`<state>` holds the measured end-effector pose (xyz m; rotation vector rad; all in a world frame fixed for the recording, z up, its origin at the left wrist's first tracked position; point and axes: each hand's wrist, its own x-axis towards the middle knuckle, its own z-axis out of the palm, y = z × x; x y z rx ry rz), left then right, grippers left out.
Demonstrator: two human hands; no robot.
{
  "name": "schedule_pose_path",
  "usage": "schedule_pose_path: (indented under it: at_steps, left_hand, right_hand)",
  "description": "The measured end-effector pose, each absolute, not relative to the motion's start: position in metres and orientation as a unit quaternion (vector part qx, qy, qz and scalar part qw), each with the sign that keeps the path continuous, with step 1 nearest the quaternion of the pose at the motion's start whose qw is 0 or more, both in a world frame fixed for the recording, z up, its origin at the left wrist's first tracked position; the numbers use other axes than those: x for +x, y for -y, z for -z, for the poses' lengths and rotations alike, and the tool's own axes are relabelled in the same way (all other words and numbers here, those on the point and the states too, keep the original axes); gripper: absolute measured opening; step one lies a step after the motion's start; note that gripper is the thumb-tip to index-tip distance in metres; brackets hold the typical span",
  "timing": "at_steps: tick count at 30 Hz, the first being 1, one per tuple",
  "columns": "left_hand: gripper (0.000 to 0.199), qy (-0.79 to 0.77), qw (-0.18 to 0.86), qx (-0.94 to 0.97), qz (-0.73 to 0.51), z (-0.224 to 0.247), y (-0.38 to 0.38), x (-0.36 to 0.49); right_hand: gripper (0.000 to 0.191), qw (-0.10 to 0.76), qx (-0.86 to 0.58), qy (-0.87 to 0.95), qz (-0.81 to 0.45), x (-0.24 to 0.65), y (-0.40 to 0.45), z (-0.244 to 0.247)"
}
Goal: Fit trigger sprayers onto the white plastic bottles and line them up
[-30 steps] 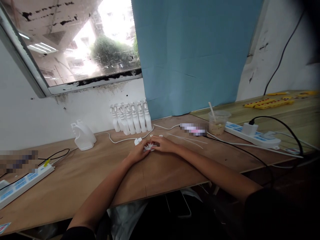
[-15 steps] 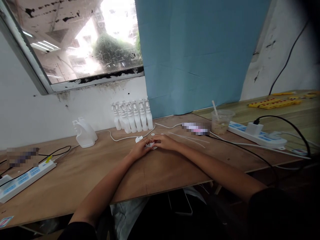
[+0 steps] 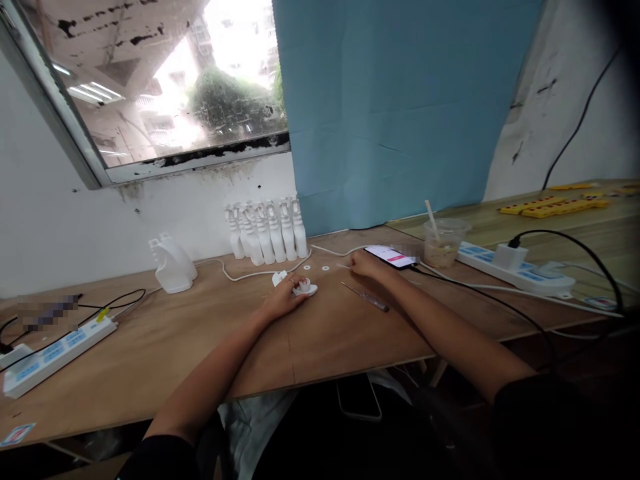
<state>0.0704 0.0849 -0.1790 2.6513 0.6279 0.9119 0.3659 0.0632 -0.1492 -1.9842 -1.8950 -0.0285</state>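
Note:
My left hand [image 3: 284, 297] is closed on a small white plastic part [image 3: 306, 289] with a rounded base, resting at the tabletop; the fingers hide some of it. A small white piece [image 3: 279, 277] shows just behind these fingers. To the right, my right hand [image 3: 364, 264] is closed at the ends of thin white strips [image 3: 343, 266], beside the phone. Two flat white rings [image 3: 325, 268] lie between the hands. Nearer me, a thin screwdriver [image 3: 367, 297] with a clear handle lies next to my right forearm.
White bottle shapes [image 3: 270, 233] stand in a row against the wall, and white jugs [image 3: 173, 267] stand left of them. A lit phone [image 3: 395, 256], a plastic cup [image 3: 443, 243] with a straw and a power strip [image 3: 515, 270] are on the right. Another power strip [image 3: 60, 353] is at left.
My right hand has left the white part and moved right to the thin strips. The screwdriver and a second ring now show on the table. My left hand stays at the part.

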Motion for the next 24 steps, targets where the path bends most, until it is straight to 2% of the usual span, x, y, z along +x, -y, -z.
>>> schedule_pose_path:
  at_steps: [4, 8, 9, 11, 13, 15, 17, 21, 24]
  left_hand:
    - [0.029, -0.224, 0.151, 0.911, -0.312, 0.175, -0.085, 0.071]
    - [0.032, -0.229, 0.165, 0.907, -0.313, 0.177, -0.087, 0.07]
    - [0.032, -0.227, 0.165, 0.906, -0.317, 0.178, -0.088, 0.07]
    - [0.033, -0.225, 0.168, 0.903, -0.326, 0.182, -0.088, 0.069]
    - [0.039, -0.233, 0.184, 0.895, -0.333, 0.186, -0.088, 0.07]
    - [0.052, -0.252, 0.206, 0.882, -0.34, 0.188, -0.088, 0.071]
    - [0.06, -0.268, 0.215, 0.874, -0.343, 0.189, -0.088, 0.072]
    - [0.047, -0.259, 0.196, 0.885, -0.334, 0.187, -0.087, 0.072]
    - [0.048, -0.249, 0.201, 0.888, -0.331, 0.186, -0.086, 0.071]
  right_hand:
    - [0.014, 0.212, -0.721, 0.66, 0.025, 0.363, -0.07, 0.151]
    - [0.032, 0.289, -0.695, 0.655, 0.072, 0.361, -0.072, 0.135]
    - [0.034, 0.33, -0.672, 0.659, 0.072, 0.362, -0.071, 0.13]
    - [0.032, 0.465, -0.595, 0.655, 0.009, 0.362, -0.069, 0.118]
    - [0.026, 0.617, -0.471, 0.616, -0.134, 0.361, -0.065, 0.109]
    - [0.027, 0.701, -0.365, 0.551, -0.268, 0.358, -0.062, 0.105]
    - [0.032, 0.716, -0.348, 0.511, -0.326, 0.351, -0.06, 0.106]
    - [0.028, 0.676, -0.425, 0.51, -0.32, 0.325, -0.057, 0.121]
    - [0.032, 0.633, -0.422, 0.565, -0.32, 0.3, -0.055, 0.131]
